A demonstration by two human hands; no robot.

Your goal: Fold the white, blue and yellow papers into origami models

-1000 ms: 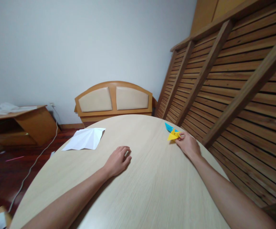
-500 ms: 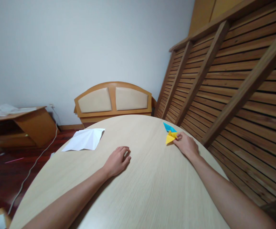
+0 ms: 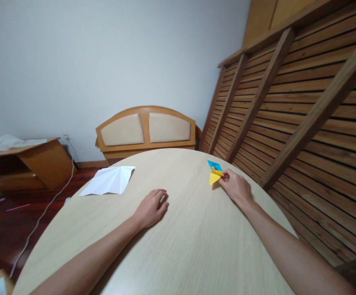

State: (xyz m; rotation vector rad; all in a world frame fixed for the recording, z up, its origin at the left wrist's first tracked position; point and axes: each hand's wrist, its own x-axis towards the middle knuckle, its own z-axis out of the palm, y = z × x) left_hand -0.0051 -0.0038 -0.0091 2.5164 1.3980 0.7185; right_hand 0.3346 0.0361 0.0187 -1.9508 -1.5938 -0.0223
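My right hand [image 3: 237, 187] pinches a yellow folded-paper figure [image 3: 215, 176] near the far right of the round table. Just behind that figure is a blue folded paper [image 3: 215, 165], partly covered by it. Whether the two papers touch or are held together I cannot tell. My left hand [image 3: 151, 208] rests on the tabletop near the middle, palm down, its fingers loosely bent and apart with nothing in them. A creased white sheet of paper [image 3: 109, 180] lies on the table's far left, beyond my left hand and apart from it.
The pale round table [image 3: 184, 254] fills the foreground. Beyond it stands a padded wooden headboard [image 3: 146, 127] against the wall. A slatted wooden frame [image 3: 288, 106] leans along the right. At left are a low cabinet [image 3: 47, 157] and a white cable [image 3: 53, 200] on the floor.
My right hand has shifted slightly left with the yellow folded-paper figure, which has turned a little. The blue paper has also moved slightly left. My left hand and the white sheet stay put.
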